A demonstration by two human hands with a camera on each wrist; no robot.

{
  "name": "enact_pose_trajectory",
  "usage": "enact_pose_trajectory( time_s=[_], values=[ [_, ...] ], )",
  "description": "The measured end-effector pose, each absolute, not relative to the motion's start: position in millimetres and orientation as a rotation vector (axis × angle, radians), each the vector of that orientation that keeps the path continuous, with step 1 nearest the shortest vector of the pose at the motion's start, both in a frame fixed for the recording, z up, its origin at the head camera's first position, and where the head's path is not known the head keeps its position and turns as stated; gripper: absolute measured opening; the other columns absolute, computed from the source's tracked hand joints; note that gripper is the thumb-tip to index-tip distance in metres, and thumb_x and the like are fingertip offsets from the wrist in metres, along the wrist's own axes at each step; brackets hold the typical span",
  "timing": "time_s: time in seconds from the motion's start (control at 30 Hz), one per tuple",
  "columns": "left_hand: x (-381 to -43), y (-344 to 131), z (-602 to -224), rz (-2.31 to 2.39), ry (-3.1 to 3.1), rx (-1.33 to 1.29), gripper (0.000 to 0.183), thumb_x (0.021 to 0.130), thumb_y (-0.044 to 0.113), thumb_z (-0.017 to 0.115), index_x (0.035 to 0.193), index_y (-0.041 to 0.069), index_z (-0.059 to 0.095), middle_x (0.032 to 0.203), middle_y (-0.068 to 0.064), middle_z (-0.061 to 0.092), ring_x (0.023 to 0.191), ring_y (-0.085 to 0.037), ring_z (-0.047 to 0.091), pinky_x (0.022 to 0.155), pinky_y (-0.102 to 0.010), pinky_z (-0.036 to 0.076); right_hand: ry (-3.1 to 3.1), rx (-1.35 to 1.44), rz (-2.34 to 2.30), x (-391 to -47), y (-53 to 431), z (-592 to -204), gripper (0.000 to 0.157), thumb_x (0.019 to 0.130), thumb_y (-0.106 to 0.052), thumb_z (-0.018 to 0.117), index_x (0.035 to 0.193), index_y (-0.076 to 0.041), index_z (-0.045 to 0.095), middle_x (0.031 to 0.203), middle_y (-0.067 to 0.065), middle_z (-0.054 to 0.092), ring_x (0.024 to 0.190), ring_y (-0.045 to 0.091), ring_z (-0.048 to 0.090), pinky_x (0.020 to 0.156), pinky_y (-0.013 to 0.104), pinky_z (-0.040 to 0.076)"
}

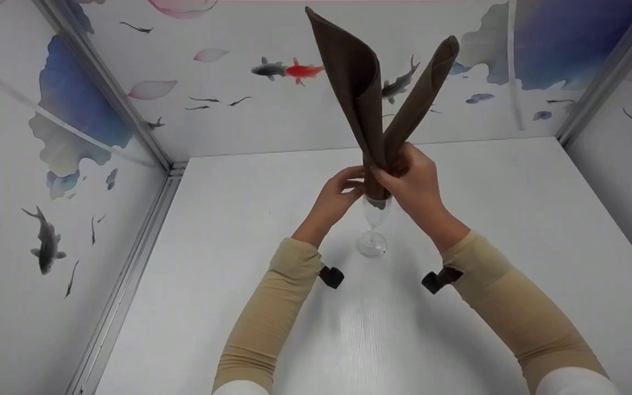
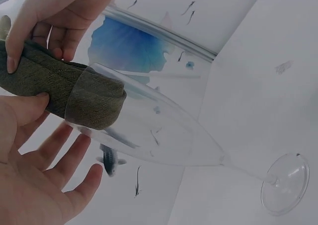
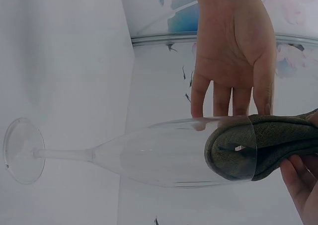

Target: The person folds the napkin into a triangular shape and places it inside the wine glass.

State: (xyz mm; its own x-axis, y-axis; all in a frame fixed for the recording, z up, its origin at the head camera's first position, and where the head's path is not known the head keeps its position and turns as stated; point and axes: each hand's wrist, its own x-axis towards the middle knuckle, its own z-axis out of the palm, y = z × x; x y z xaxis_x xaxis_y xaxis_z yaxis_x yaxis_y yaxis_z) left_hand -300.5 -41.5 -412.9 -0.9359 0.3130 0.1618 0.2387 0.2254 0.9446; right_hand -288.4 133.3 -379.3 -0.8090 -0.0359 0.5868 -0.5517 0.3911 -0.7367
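Note:
A dark brown folded cloth napkin point(image 1: 368, 118) stands upright with two rolled points spread apart. Its rolled lower end sits just inside the mouth of a clear champagne flute point(image 1: 372, 244). My right hand point(image 1: 417, 178) pinches the napkin above the rim, thumb in front. In the left wrist view, the thumb of my left hand point(image 2: 30, 175) touches the napkin while the other fingers spread beside the rim. Seen from the right wrist, the left hand point(image 3: 233, 51) has mostly straight fingers, partly hidden behind flute and cloth. Below the napkin's end, the flute's bowl point(image 3: 149, 155) is see-through.
The flute's foot is over a white table point(image 1: 228, 219). Behind it rises a white panel point(image 1: 272, 120) painted with fish and petals, and another painted panel point(image 1: 3, 164) stands at the left. Metal rails point(image 1: 157, 219) run along the table's left edge.

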Motion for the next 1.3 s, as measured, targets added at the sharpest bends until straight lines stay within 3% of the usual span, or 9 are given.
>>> enact_pose_trajectory(
  time_s=[0.27, 0.53, 0.73, 0.9, 1.3],
  values=[
    [-296.5, -36.2, -418.5, 1.83, 2.42, 0.505, 0.045, 0.096, 0.022, 0.063, 0.138, 0.011, 0.053, 0.134, -0.004, 0.056, 0.118, -0.018, 0.055, 0.095, -0.029, 0.046, -2.138, 0.429, 1.382, -288.2, 131.2, -382.2, 0.026, 0.082, -0.012, 0.078, 0.096, -0.001, 0.06, 0.076, 0.005, 0.061, 0.066, 0.012, 0.055, 0.057, 0.023, 0.044],
    [-294.1, -24.8, -422.5, 1.653, 2.592, 0.482, 0.066, 0.08, 0.041, 0.08, 0.138, 0.022, 0.053, 0.128, 0.008, 0.057, 0.114, -0.012, 0.053, 0.09, -0.028, 0.047, -2.112, 0.382, 1.352, -290.5, 128.5, -383.7, 0.027, 0.082, -0.013, 0.077, 0.1, -0.002, 0.061, 0.08, 0.004, 0.064, 0.07, 0.011, 0.058, 0.06, 0.023, 0.045],
    [-298.4, -18.4, -427.3, 1.603, 2.649, 0.467, 0.06, 0.083, 0.033, 0.079, 0.136, 0.02, 0.055, 0.127, 0.008, 0.059, 0.118, -0.012, 0.053, 0.094, -0.029, 0.046, -2.159, 0.371, 1.298, -291.9, 129.3, -382.6, 0.033, 0.083, -0.018, 0.076, 0.104, -0.002, 0.057, 0.08, 0.007, 0.062, 0.07, 0.015, 0.057, 0.061, 0.029, 0.044],
    [-304.5, -20.1, -434.4, 1.702, 2.503, 0.455, 0.058, 0.084, 0.03, 0.079, 0.137, 0.023, 0.056, 0.128, 0.009, 0.059, 0.12, -0.012, 0.053, 0.096, -0.03, 0.045, -2.207, 0.359, 1.337, -292.0, 132.1, -383.5, 0.038, 0.085, -0.019, 0.073, 0.112, 0.0, 0.055, 0.09, 0.01, 0.066, 0.08, 0.019, 0.064, 0.068, 0.035, 0.05],
    [-309.6, -21.1, -443.5, 1.794, 2.423, 0.409, 0.058, 0.084, 0.027, 0.079, 0.138, 0.024, 0.056, 0.129, 0.008, 0.059, 0.117, -0.012, 0.054, 0.091, -0.03, 0.048, -2.275, 0.369, 1.426, -295.7, 133.5, -393.1, 0.031, 0.086, -0.014, 0.069, 0.11, 0.0, 0.055, 0.093, 0.011, 0.066, 0.085, 0.019, 0.065, 0.074, 0.037, 0.053]
  ],
)
